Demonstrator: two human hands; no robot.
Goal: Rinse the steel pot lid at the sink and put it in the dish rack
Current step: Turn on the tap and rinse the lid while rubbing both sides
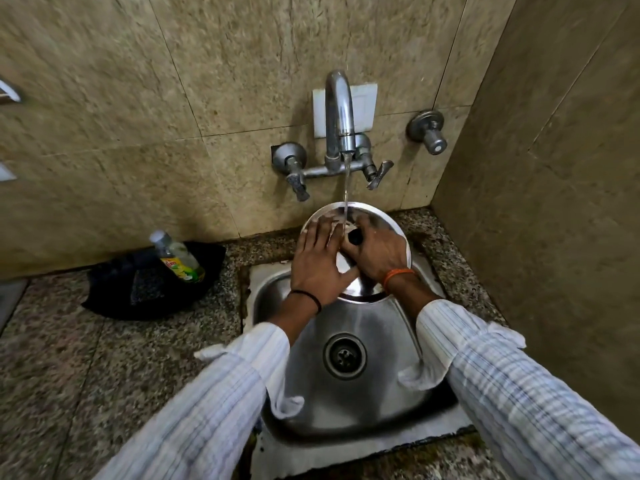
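Both hands on steel pot lid (pixel 382 225), held tilted over sink (pixel 388 327) under tap stream (pixel 346 188): right hand (pixel 375 252) gripping black knob (pixel 355 236), left hand (pixel 317 266) flat and open at 9 o'clock; advise rotating lid so water sweeps whole face.

Text check | you have one printed label, red, yellow and green, on the dish soap bottle (pixel 180 258) left of the sink | its lettering is too blurred to read
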